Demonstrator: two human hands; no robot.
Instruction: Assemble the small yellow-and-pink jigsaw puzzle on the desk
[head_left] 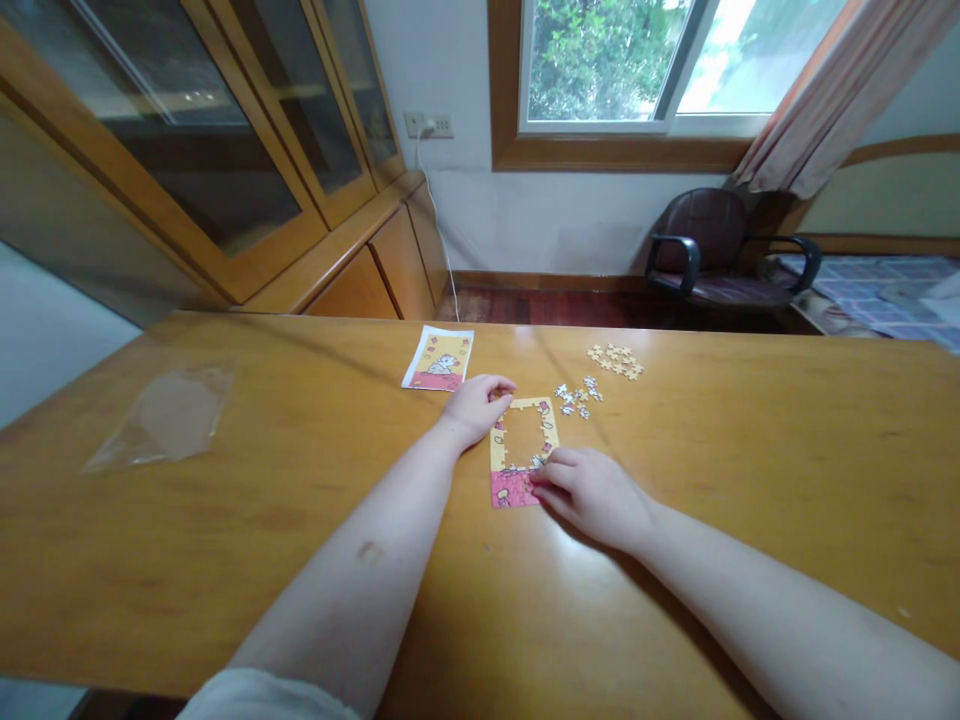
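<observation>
Puzzle frame (523, 452) lies flat mid-table (300, 520), centre unfilled. Right hand (592, 492) fingertips pinched together on its lower right edge, on a small piece. Left hand (476, 403) loosely curled, resting at its top left corner. Loose pieces (577, 396) just beyond; reference picture (439, 358) behind left hand; plastic bag (161, 415) far left.

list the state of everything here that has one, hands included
puzzle: border joined, middle unfilled, flat on the table
loose pieces: unjoined, in two clusters beyond the puzzle
picture card: flat, face up
plastic bag: flat, looks empty
left hand: loosely curled, touching the puzzle's top left corner
right hand: fingertips bunched at the puzzle's lower right edge; held piece cannot be told
cabinet doors: shut
</observation>
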